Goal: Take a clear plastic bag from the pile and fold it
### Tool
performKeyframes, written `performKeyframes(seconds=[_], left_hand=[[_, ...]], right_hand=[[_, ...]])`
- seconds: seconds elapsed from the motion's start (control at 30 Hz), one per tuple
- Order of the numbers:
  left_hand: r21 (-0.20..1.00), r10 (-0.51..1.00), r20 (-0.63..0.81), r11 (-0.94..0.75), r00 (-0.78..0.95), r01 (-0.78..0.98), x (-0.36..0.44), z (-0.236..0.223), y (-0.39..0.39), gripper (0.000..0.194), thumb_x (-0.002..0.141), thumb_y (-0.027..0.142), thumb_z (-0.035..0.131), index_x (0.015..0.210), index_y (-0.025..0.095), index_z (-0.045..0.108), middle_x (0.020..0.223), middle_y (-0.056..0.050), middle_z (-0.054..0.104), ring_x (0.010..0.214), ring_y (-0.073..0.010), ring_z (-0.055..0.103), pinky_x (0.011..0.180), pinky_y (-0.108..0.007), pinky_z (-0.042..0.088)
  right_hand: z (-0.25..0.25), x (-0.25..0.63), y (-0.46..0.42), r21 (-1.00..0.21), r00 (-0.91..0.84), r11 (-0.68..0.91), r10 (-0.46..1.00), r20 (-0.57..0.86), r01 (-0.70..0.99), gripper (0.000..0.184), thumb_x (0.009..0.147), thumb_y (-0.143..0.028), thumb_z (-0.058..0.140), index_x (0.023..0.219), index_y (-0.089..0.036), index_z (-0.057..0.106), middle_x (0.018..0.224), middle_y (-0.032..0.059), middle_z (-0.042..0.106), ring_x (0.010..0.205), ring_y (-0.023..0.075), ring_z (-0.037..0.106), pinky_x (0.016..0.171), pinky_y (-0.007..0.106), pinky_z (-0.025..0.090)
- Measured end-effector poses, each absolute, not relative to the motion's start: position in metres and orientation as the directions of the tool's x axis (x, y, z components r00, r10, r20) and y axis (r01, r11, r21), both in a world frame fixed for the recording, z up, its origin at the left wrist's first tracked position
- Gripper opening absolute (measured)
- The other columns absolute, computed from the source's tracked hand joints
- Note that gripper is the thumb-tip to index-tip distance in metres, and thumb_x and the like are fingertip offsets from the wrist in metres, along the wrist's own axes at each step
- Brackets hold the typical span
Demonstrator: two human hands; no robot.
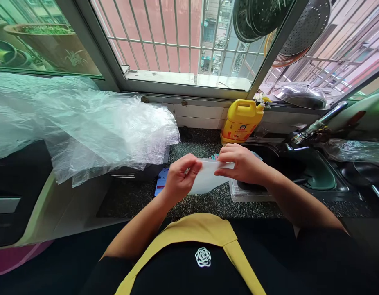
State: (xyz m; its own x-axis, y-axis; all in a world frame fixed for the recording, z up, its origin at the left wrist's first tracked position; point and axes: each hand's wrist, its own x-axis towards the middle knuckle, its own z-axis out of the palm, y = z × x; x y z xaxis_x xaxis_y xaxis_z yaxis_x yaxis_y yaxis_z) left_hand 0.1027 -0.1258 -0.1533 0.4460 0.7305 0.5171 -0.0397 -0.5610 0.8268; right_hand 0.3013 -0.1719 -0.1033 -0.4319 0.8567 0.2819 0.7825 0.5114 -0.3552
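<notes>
Both hands hold a small translucent white plastic bag (208,180) above the speckled countertop (208,203). My left hand (180,178) pinches the bag's left upper edge with thumb and fingers. My right hand (243,164) grips its top right edge. The bag hangs down between them, partly covering a phone (161,181) lying on the counter with its screen lit.
A large crumpled clear plastic sheet (85,123) covers the stove at left. A yellow detergent bottle (241,121) stands by the window. At right are a dark sink (300,172) and faucet (318,123). Strainers (300,28) hang at the window.
</notes>
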Motion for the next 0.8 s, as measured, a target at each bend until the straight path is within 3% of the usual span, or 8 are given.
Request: performKeyframes(seconds=[0.27,0.5,0.8], left_hand=[[0.817,0.794,0.558,-0.576,0.242,0.005,0.080,-0.167,-0.127,0.034,0.089,0.037,0.051,0.061,0.017,0.051,0.061,0.000,0.047,0.058,-0.0098,0.042,0.053,-0.023,0.035],[0.873,0.868,0.487,-0.488,0.102,-0.017,0.075,-0.176,-0.125,0.042,0.084,0.048,0.056,0.057,0.017,0.051,0.054,0.002,0.044,0.052,-0.0085,0.039,0.049,-0.022,0.034],[0.924,0.927,0.374,-0.375,-0.026,-0.079,0.068,-0.189,-0.120,0.041,0.079,0.052,0.061,0.059,0.017,0.054,0.053,0.004,0.042,0.053,-0.0082,0.039,0.052,-0.022,0.034]], right_hand=[[-0.104,0.328,-0.187,-0.402,-0.426,0.484,0.875,0.228,0.777,0.023,0.082,-0.027,0.063,0.062,-0.018,0.057,0.061,-0.0009,0.054,0.062,0.0113,0.046,0.065,0.026,0.035],[-0.106,0.345,-0.197,-0.452,-0.373,0.451,0.892,0.255,0.770,0.021,0.083,-0.029,0.061,0.065,-0.018,0.059,0.062,-0.0004,0.055,0.061,0.0113,0.047,0.064,0.027,0.038],[-0.113,0.355,-0.212,-0.625,-0.177,0.362,0.924,0.339,0.691,0.020,0.079,-0.031,0.065,0.065,-0.019,0.058,0.068,0.0015,0.059,0.068,0.0138,0.054,0.064,0.028,0.045]])
